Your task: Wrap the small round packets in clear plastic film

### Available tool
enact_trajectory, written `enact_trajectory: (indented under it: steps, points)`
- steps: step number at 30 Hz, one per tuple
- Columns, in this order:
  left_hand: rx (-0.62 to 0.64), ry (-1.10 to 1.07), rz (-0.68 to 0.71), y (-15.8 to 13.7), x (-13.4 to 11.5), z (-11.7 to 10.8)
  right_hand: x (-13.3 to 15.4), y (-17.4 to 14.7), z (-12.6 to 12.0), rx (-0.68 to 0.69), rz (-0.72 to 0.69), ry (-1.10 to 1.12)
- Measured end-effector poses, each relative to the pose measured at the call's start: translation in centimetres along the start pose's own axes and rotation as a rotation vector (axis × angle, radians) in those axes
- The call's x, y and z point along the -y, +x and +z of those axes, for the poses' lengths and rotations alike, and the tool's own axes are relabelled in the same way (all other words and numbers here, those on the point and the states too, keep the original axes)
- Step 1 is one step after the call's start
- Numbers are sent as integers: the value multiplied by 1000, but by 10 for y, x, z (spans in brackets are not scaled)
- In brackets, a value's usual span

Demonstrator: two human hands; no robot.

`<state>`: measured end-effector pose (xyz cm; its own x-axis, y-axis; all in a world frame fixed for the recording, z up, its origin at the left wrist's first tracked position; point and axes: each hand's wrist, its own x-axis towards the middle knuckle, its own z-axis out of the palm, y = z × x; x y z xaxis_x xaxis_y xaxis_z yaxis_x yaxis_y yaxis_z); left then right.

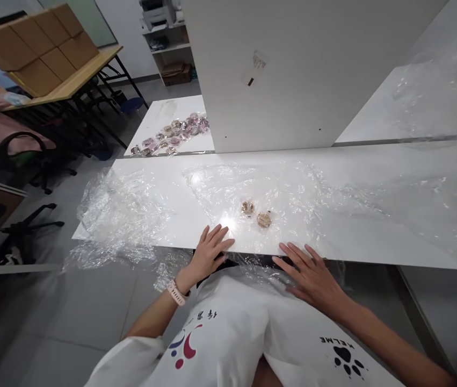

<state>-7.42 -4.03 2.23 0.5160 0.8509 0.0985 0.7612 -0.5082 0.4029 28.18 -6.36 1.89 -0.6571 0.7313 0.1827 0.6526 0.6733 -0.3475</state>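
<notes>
My left hand (208,252), with a pink watch strap at the wrist, lies at the front edge of the white table (178,185), fingers spread. At the same edge rests my right hand (312,274), its fingers stretched out flat. Both touch clear plastic film (228,185) and neither grips anything. Just beyond them, between the two hands, are a small brown-and-gold item (247,207) and a rounder tan item (264,219). They seem to be wrapped in clear plastic; whether the film lies over or under them I cannot tell.
Crumpled film (119,215) hangs over the left end; more film (421,209) spreads right. A white panel (276,80) stands behind. Several small wrapped pieces (183,129) lie back left. Cardboard boxes (43,51) top another table, where a person in pink (11,118) sits.
</notes>
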Motion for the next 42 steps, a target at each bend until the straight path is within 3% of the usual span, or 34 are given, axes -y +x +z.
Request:
enact_trajectory:
  steps: [3, 6, 9, 11, 13, 16, 18, 21, 23, 25, 27, 29, 31, 33, 35, 37, 38, 39, 42]
  points:
    - [-194, -94, -44, 8, -6, 14, 4, -18, 21, -177, 123, -22]
    - [-272, -240, -52, 31, -7, -2, -5, -2, -3, -236, 268, 153]
    - [-227, -349, -132, 73, 3, -26, -32, 33, -46, -60, 483, 434]
    - [-156, -345, -199, 109, 13, -33, -58, 61, -65, 31, 604, 510]
    - [-86, -260, -275, 144, 22, -33, -86, 87, -72, 68, 697, 433]
    - [15, -102, -383, 173, 32, -29, -113, 111, -75, 129, 760, 114]
    - [-64, -7, -388, 171, 31, -30, -111, 112, -84, 44, 714, -157]
    - [-310, 21, -180, 145, 20, -33, -77, 99, -98, -299, 530, -394]
    - [-273, -62, 35, 126, 10, -31, -49, 93, -97, -433, 361, -330]
    - [-92, -97, 182, 115, 1, -24, -35, 97, -83, -436, 259, -193]
    - [95, -35, 211, 116, -3, -15, -49, 110, -65, -411, 329, -68]
    - [215, 32, 168, 123, -2, -10, -90, 125, -52, -433, 536, 99]
    - [262, 54, 122, 133, 2, -9, -141, 133, -55, -467, 717, 365]
    - [246, 54, 100, 139, 5, -11, -179, 130, -72, -514, 804, 522]
    - [202, 40, 91, 143, 6, -12, -188, 120, -92, -681, 842, 489]
    - [149, 15, 70, 146, 6, -10, -164, 108, -102, -887, 767, 351]
    - [128, 1, 55, 147, 5, -8, -145, 103, -100, -904, 673, 295]
    - [108, -14, 36, 149, 5, -7, -122, 101, -94, -818, 543, 262]
    - [62, -113, -17, 153, 7, -6, -65, 108, -51, -155, 204, 259]
